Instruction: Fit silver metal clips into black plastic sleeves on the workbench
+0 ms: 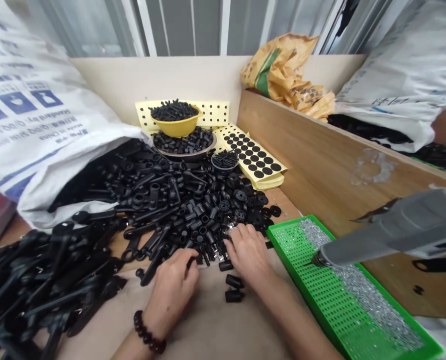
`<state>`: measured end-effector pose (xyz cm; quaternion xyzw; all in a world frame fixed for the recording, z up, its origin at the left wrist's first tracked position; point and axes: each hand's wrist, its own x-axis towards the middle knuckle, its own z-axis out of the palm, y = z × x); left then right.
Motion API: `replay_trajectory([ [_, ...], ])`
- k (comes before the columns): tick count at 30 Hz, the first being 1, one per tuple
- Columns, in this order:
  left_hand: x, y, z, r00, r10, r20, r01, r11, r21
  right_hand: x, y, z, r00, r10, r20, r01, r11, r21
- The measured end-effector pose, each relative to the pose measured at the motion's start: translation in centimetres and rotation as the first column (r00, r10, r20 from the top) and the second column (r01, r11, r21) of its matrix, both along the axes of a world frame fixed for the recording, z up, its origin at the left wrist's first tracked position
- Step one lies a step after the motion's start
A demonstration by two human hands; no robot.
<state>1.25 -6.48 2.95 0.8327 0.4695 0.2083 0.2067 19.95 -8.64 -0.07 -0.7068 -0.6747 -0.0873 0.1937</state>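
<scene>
My left hand (175, 282) is at the near edge of a heap of black plastic parts (162, 185), its thumb and forefinger curled round a small black part (189, 263) that is mostly hidden. Reaching into the front of the heap, my right hand (250, 252) has bent fingers among small shiny metal pieces (230, 227); whatever they grip is hidden. Several short black cylinders (234, 296) lie on the mat by my right wrist. Black handle-shaped parts (153, 265) lie beside my left hand.
A green perforated tray (298, 265) with small silver pieces stands right, a grey power screwdriver (388, 230) jutting over it. Behind the heap are a yellow bowl (177, 129), a metal bowl (192, 154) and sticker sheets (258, 162). A white sack (50, 115) spills parts at left.
</scene>
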Motion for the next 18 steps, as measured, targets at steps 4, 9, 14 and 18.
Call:
replay_trajectory([
  [4,-0.3,0.5,0.6,0.924,0.19,0.333,-0.037,0.909,-0.416,0.3,0.2,0.2,1.0,0.009,0.006,-0.01,1.0,0.013],
  [9,0.4,0.1,0.9,0.731,0.403,0.55,0.136,0.704,-0.697,0.9,-1.9,2.2,0.971,0.078,-0.228,-0.056,0.993,0.1],
  [14,1.3,-0.7,1.4,0.818,0.217,0.532,0.197,0.764,-0.615,-0.5,-4.0,3.3,0.748,0.291,-0.596,-0.27,0.955,0.126],
  [18,1.7,-1.5,2.2,0.912,-0.127,0.39,0.243,0.933,-0.266,-1.4,-4.6,3.1,0.802,0.342,-0.49,-0.363,0.93,0.055],
])
